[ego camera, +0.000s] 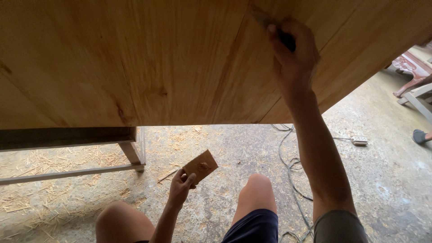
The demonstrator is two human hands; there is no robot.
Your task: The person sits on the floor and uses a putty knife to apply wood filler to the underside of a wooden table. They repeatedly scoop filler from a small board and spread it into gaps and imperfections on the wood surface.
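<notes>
Two bare forearms, left hand (pixel 181 184) at about seven o'clock, right hand (pixel 294 54) at one o'clock, grey-olive short sleeve (pixel 339 227) on the right upper arm, dark navy shorts (pixel 254 227), probably cotton, bare knees

The floor (pixel 387 180) was grey concrete, rough and dusty. Straw-coloured wood shavings (pixel 40 198) lay all over its left side. A black cable (pixel 292 171) snaked across it to a small white plug box (pixel 359 141). A plain wooden frame (pixel 130 155) stood at the left, and carved reddish furniture (pixel 410 67) sat far right in daylight
</notes>
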